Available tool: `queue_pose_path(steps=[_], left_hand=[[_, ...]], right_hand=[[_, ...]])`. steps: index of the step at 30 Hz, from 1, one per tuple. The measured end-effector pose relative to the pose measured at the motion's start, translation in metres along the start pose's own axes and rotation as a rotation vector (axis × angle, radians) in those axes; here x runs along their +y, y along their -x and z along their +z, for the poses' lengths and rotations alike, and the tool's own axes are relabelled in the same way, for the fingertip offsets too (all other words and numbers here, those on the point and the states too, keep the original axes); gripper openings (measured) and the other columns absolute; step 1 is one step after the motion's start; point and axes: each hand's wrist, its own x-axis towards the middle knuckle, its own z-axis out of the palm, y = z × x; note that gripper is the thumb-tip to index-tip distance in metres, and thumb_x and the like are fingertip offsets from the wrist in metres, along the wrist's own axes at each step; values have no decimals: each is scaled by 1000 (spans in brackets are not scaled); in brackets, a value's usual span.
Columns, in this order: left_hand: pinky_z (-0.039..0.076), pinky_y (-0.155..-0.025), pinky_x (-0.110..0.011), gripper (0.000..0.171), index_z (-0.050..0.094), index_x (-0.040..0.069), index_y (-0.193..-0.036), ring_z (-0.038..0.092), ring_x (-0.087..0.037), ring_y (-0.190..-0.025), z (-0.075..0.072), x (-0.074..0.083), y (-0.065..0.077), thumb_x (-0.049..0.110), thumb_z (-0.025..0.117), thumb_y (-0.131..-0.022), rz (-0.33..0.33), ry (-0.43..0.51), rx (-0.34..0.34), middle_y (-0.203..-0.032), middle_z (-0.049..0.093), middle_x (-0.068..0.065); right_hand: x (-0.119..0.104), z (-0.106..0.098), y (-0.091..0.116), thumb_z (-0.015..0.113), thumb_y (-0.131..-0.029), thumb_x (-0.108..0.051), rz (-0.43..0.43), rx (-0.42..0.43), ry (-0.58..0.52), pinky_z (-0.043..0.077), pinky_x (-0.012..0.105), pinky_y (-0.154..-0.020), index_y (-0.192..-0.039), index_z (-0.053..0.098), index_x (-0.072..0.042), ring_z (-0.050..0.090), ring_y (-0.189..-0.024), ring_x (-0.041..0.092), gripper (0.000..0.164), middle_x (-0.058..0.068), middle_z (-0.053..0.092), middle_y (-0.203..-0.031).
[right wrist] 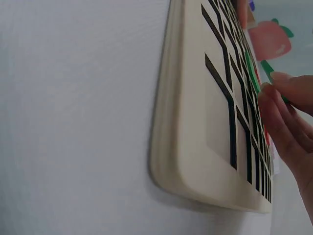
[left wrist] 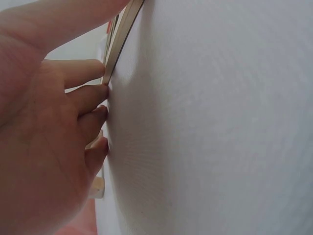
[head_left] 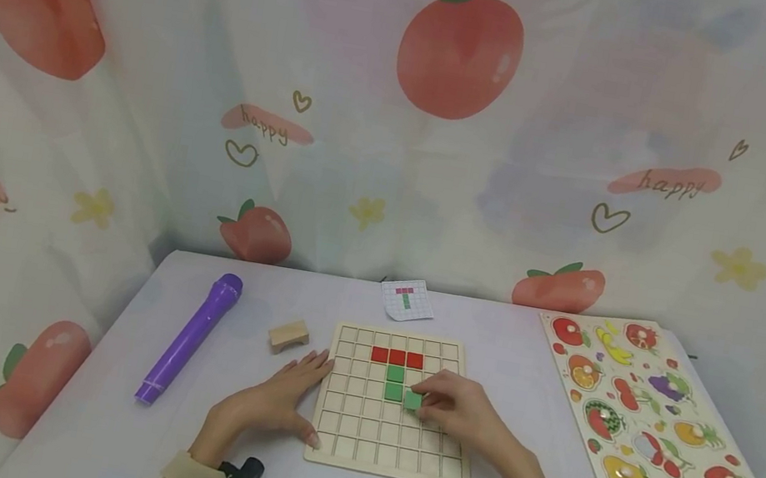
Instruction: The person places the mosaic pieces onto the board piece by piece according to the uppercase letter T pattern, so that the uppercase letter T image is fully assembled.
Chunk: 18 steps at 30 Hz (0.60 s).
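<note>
A wooden grid board (head_left: pixel 351 428) lies flat on the white table. Three red square tiles (head_left: pixel 397 357) sit in a row in its upper part, with two green tiles (head_left: pixel 394 382) stacked below the middle one. My right hand (head_left: pixel 461 409) pinches another green tile (head_left: pixel 412 400) between thumb and fingers, held over the board just right of the lower green one. In the right wrist view that tile (right wrist: pixel 267 70) shows edge-on at the fingertips. My left hand (head_left: pixel 276 399) rests with extended fingers against the board's left edge; the left wrist view shows its fingers (left wrist: pixel 90 100) touching table and board.
Behind the board lies a paper card (head_left: pixel 407 301) with a red and green T pattern on a grid. A small wooden block (head_left: pixel 288 336) stands left of the board, a purple tube-shaped microphone (head_left: pixel 191 342) farther left. A fruit puzzle board (head_left: pixel 653 415) covers the right side.
</note>
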Motion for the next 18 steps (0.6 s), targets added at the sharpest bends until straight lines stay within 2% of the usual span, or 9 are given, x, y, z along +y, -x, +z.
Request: queue_pose_path(steps=[7, 18], left_hand=[[7, -132, -54, 121, 25, 4, -163, 7, -33, -161, 0, 0, -1, 36, 94, -69, -4, 3, 0, -173, 13, -14], [8, -132, -54, 120, 26, 3, -162, 8, -33, -161, 0, 3, 0, 35, 94, -69, -12, 1, 1, -173, 14, -14]], right_hand=[[-2, 7, -2, 82, -86, -7, -78, -30, 7, 59, 19, -76, -113, 77, -2, 60, -83, 3, 28, 5, 73, -99], [-7, 15, -5, 80, -87, -5, -105, -90, 28, 55, 18, -71, -110, 78, -5, 58, -80, 1, 23, 0, 73, -96]])
